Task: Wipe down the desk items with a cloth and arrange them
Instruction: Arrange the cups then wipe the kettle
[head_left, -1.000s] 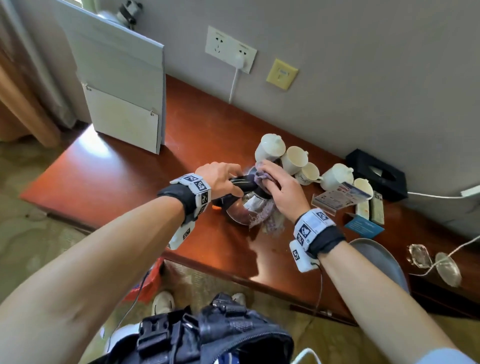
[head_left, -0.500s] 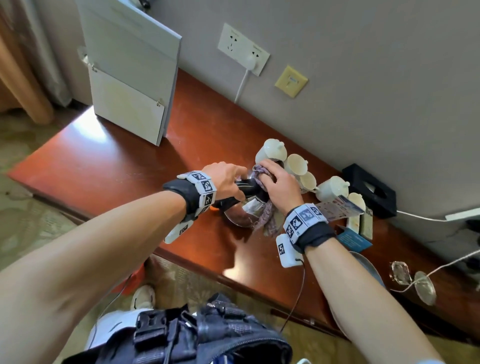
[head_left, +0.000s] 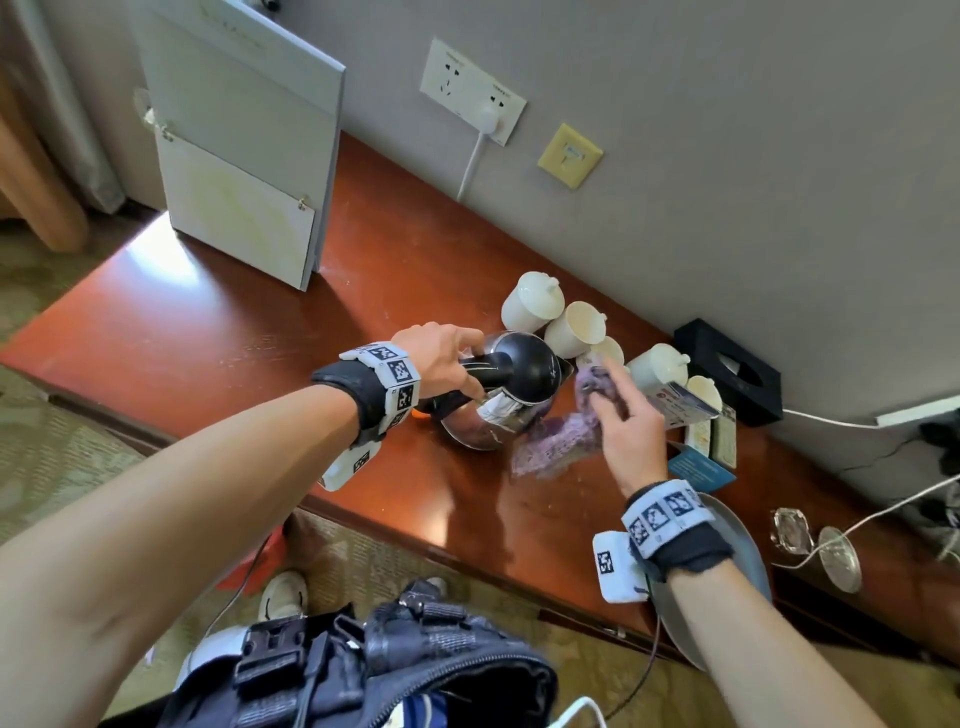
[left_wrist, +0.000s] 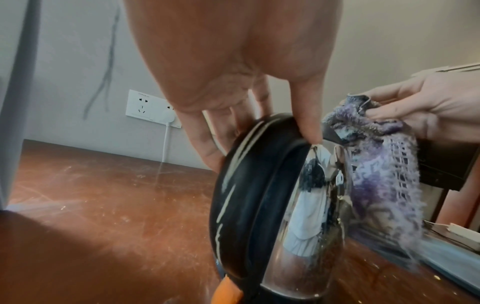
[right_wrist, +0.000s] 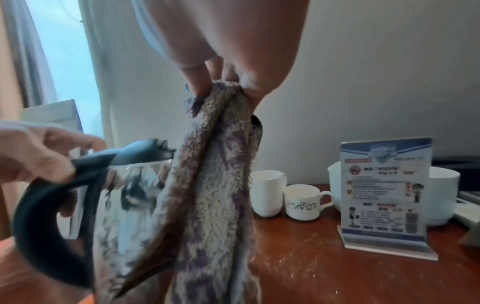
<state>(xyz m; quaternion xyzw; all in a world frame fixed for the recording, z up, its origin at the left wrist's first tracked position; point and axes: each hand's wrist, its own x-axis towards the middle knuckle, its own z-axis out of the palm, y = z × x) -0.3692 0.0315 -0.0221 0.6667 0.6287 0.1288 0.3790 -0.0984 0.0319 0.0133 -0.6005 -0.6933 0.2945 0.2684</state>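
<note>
A steel kettle (head_left: 485, 423) with a black lid (head_left: 530, 366) sits tilted on the red-brown desk (head_left: 218, 332). My left hand (head_left: 467, 364) grips its black handle (head_left: 480, 370); the left wrist view shows my fingers (left_wrist: 205, 144) curled round the handle (left_wrist: 249, 185). My right hand (head_left: 605, 397) is just right of the kettle and pinches a purple cloth (head_left: 558, 441), which hangs down beside the kettle's body. In the right wrist view the cloth (right_wrist: 215, 185) dangles from my fingertips (right_wrist: 197, 82) in front of the kettle (right_wrist: 130, 185).
Several white cups (head_left: 532, 301) stand behind the kettle by the wall. To the right are a printed sign stand (head_left: 680, 402), a black tissue box (head_left: 727, 369), a blue card (head_left: 701, 467) and a grey tray (head_left: 748, 566). A white folder (head_left: 244, 156) stands at the back left.
My right hand has come off the kettle's lid and drawn back to the right, so the cloth now hangs free. My left hand keeps its grip on the handle.
</note>
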